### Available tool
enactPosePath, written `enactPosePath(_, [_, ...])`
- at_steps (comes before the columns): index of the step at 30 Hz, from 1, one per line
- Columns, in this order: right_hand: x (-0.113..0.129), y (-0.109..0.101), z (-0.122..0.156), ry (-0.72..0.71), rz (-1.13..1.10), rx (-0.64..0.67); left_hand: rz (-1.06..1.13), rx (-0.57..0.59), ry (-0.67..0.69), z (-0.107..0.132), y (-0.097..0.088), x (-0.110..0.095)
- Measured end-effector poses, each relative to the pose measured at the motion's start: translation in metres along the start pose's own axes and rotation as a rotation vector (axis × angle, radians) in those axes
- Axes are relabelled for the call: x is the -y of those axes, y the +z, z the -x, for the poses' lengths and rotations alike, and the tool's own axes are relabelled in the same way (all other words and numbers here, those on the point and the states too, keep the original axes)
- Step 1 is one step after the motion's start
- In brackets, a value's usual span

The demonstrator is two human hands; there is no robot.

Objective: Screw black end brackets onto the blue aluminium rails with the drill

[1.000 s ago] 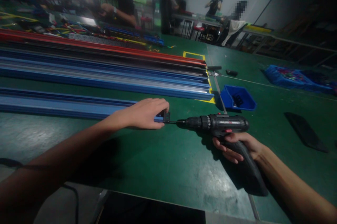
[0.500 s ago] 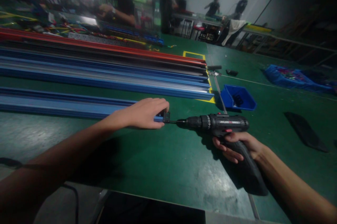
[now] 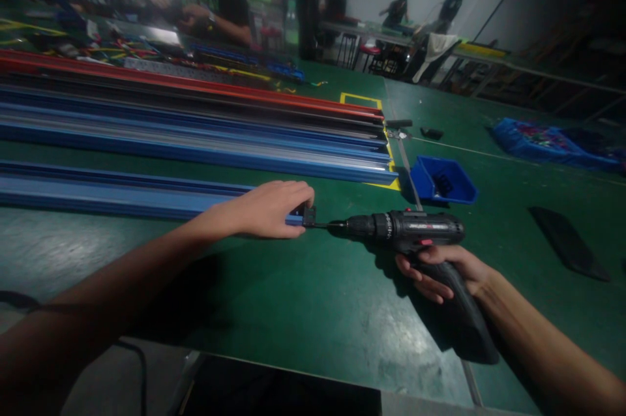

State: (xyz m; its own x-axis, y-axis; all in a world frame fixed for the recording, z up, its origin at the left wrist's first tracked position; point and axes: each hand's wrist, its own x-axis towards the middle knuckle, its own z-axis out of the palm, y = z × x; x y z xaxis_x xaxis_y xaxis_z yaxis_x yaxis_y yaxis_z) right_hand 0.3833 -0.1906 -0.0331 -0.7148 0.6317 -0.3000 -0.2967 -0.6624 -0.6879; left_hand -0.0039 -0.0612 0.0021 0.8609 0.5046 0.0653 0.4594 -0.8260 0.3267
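A long blue metal profile (image 3: 147, 197) lies along the near side of the green table. My left hand (image 3: 274, 208) is closed over its right end, where a small black end piece (image 3: 310, 216) sits against the profile. My right hand (image 3: 440, 272) grips a black cordless drill (image 3: 415, 230) by its handle, held roughly level. The drill's bit (image 3: 320, 225) points left, and its tip meets the black end piece. Whether a screw sits at the tip is too small to tell.
Behind lie several blue, black and red profiles (image 3: 244, 148) side by side. A blue bin (image 3: 443, 181) with black parts stands right of them, and a dark flat object (image 3: 567, 243) lies further right. Across the table a person (image 3: 220, 5) works near cluttered parts.
Both hands, the drill and the profile stay almost exactly where they were. The person across the table has shifted their hands slightly.
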Motion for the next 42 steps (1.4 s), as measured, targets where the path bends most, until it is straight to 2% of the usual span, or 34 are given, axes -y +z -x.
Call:
enactPosePath(13, [0.0012, -0.0007, -0.0003, -0.004, -0.017, 0.047, 0.000, -0.006, 0.006, 0.0002, 0.0016, 0.0010])
enactPosePath(42, [0.0015, -0.0004, 0.0018, 0.038, -0.006, 0.001, 0.001, -0.002, -0.001, 0.0004, 0.0005, 0.0002])
